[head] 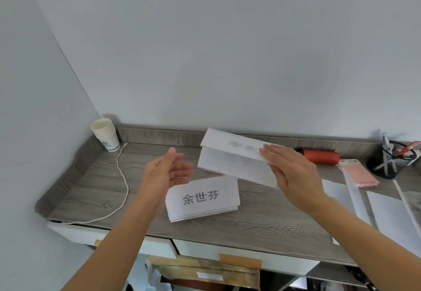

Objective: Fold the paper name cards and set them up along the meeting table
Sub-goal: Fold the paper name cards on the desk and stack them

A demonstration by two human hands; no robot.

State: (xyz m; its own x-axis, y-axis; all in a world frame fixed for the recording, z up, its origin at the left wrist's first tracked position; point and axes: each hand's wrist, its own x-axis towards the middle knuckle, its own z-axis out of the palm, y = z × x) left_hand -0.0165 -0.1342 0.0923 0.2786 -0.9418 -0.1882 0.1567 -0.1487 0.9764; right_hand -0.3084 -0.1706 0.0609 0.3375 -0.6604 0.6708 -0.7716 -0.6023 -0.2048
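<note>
A folded white name card [232, 156] is held in the air above the grey wooden table [95, 183], creased lengthwise with faint print showing through. My right hand [293, 174] grips its right end. My left hand [168, 172] hovers just left of the card, fingers apart, palm turned toward it, not touching it. Below them a second folded name card [202, 199] with three printed characters lies flat on the table.
A stack of paper cups [106, 134] stands in the back left corner, with a white cable [124, 183] trailing to the front edge. An orange-red cylinder [321, 156], a mesh pen holder [391, 158], a pink pad [362, 173] and white sheets [387, 215] crowd the right side.
</note>
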